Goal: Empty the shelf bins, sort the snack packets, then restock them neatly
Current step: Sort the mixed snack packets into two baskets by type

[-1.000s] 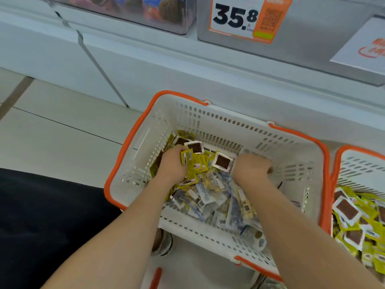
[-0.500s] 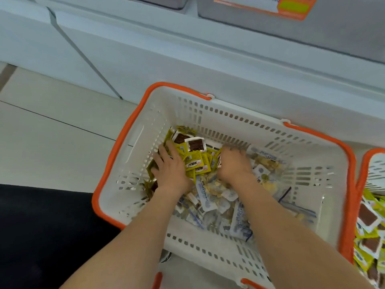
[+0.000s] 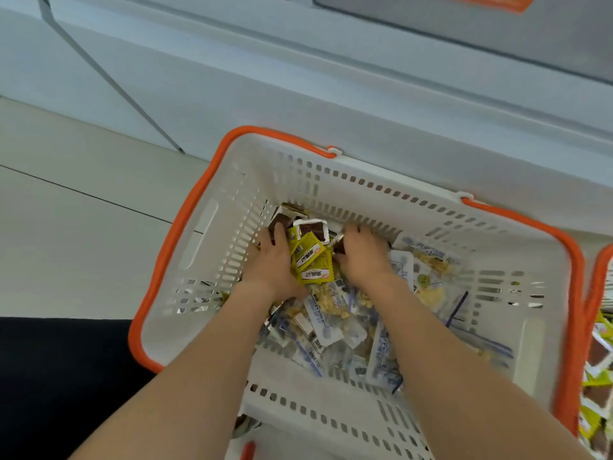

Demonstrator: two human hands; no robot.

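On the left, floor tiles (image 3: 73,234), then the orange-rimmed white basket (image 3: 205,234). Inside, our left hand (image 3: 275,263) presses straight fingers against the yellow packets (image 3: 311,260), bunched by the far wall between both hands. Our right hand (image 3: 361,257) curls into them; gripping or not, we cannot tell. Nearer us, blue-white packets (image 3: 331,327) lie partly under our forearms (image 3: 205,360); a second basket (image 3: 598,280) edges in at the right.

Shop: orange-rimmed shopping basket (image 3: 205,234), shelf unit (image 3: 298,78), likely price label (image 3: 487,1).

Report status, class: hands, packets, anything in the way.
Left hand flat beside yellow packets, right hand opposite, grip unclear. Blue-and-white packets loose beneath in white basket. Nothing blocking.
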